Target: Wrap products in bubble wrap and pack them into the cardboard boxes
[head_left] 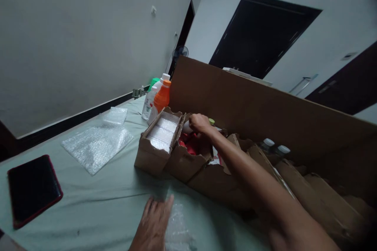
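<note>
— Item one, the hands?
— Right hand [200, 122] reaches out over the middle cardboard box [188, 157], fingers curled shut around a pale bottle [186, 126], which is held just above the red packets [190, 144] lying in that box. Left hand [154, 223] lies near the front edge, palm down, fingers pressed together and flat, its fingertips touching a piece of bubble wrap [178, 229]; it grips nothing

— Item two, boxes?
— Small open box [157, 141] on the left, touching the middle one, with a white padded lining [163, 133] showing inside. To the right, more torn brown cartons [309, 192]; two white-capped bottles [275, 147] stand among them. A green cap [211, 121] shows just behind the right hand. A tall cardboard sheet [265, 106] stands upright behind the whole row

— Item three, loose stock?
— An orange bottle [161, 98] and a white-capped clear bottle [150, 100], side by side, just behind the small box. A large bubble wrap sheet [97, 145] lies flat to the left, a smaller folded one [114, 115] beyond it. Dark tablet in a red-edged case [32, 190] at far left, well apart from the boxes

— Surface?
— Pale green cloth over the bench [88, 204]
</note>
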{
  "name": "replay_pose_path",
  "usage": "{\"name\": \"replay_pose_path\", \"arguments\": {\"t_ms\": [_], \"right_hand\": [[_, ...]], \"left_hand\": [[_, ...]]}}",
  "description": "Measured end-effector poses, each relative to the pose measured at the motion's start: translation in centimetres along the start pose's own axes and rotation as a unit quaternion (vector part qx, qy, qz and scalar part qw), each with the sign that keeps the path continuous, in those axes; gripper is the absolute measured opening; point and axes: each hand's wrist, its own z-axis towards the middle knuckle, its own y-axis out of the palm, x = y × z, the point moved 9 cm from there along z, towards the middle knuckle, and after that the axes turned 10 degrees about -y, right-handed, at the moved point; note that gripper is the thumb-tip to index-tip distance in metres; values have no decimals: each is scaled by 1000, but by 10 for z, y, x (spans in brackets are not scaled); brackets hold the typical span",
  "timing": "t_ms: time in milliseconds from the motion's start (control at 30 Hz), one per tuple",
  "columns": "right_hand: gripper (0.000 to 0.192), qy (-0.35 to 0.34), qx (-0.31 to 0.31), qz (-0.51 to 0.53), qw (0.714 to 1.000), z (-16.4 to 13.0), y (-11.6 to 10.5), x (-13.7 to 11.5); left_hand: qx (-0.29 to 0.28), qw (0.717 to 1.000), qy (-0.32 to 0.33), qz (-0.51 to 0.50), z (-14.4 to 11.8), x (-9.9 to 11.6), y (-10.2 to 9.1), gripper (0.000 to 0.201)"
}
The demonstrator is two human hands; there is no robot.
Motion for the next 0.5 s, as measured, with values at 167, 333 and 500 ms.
{"name": "replay_pose_path", "arguments": {"t_ms": [167, 333, 500], "right_hand": [[24, 7, 172, -34, 984, -118, -66, 17], [18, -163, 356, 5, 920, -270, -70, -22], [13, -215, 334, 94, 913, -320, -12, -63]], "left_hand": [[-4, 997, -82, -12, -1, 3, -15, 82], [93, 993, -42, -64, -16, 13, -53, 46], [199, 973, -81, -84, -56, -7, -77, 63]]}}
